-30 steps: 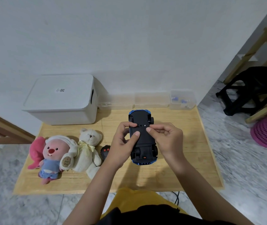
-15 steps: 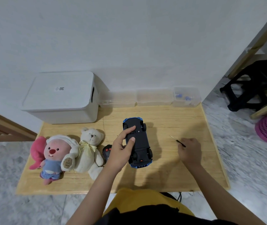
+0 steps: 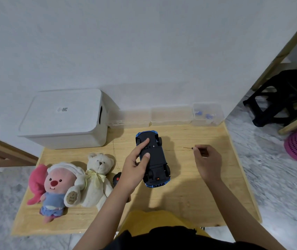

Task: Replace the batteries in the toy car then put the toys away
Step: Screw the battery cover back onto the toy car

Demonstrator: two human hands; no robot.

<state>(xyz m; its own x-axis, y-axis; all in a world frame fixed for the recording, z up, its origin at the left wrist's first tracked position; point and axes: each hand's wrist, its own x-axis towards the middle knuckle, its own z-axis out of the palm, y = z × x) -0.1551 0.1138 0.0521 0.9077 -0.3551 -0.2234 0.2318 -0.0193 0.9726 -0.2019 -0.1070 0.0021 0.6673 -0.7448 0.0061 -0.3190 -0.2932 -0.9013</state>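
Note:
A blue toy car (image 3: 155, 157) lies upside down on the wooden table (image 3: 189, 199), its black underside up. My left hand (image 3: 135, 168) grips the car's left side, index finger and thumb resting on the underside. My right hand (image 3: 207, 159) is to the right of the car, fingers closed on a thin screwdriver (image 3: 189, 148) whose tip points left just above the table. A black remote (image 3: 117, 179) with red buttons peeks out beside my left wrist.
A white lidded storage box (image 3: 64, 118) stands at the back left. A row of clear plastic containers (image 3: 171, 115) lines the wall, the right one holding blue items. A pink plush (image 3: 53, 184) and a white teddy bear (image 3: 97, 175) lie at the left. Stool and pink basket sit off right.
My right hand left the car's underside, moved right and picked up the screwdriver. My left hand keeps holding the car, which shifted slightly left.

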